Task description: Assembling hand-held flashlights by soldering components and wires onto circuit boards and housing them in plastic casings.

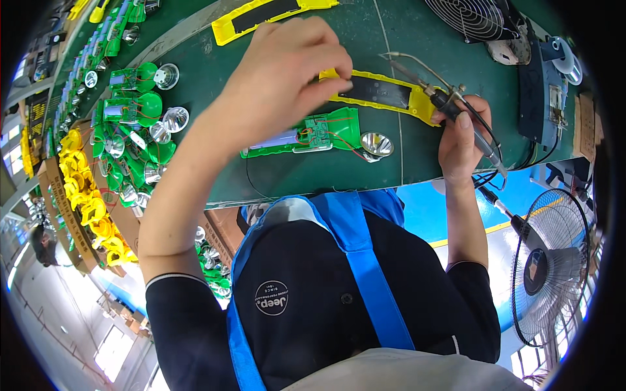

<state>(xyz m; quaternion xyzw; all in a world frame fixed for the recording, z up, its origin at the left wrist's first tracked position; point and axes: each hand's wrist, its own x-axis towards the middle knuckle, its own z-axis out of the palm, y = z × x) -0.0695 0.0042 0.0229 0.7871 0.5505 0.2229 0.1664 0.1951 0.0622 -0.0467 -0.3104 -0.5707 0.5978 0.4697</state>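
My right hand (pixel 460 140) is wrapped round a soldering iron (pixel 448 103) with a thin curved metal tube along it; its tip points up and left. Beside these fingers ends a yellow plastic shell (pixel 420 104) with a dark panel set in it. At that shell's left end, my left hand (pixel 293 78) is curled, thumb and forefinger nearly together; what they pinch, if anything, is hidden. Beneath my left wrist lies a green lamp housing (pixel 349 124) with a circuit board, red wires and a blue cell, partly covered by the arm. A shiny reflector cup (pixel 377 146) is wired to it.
Another yellow shell (pixel 261 18) lies at the far edge. Several green housings with reflectors (pixel 134 107) crowd the left, above a box of yellow parts (pixel 88 189). A small fan (pixel 466 16) and a dark device with a spool (pixel 544 91) stand right; a larger fan (pixel 551 267) is below.
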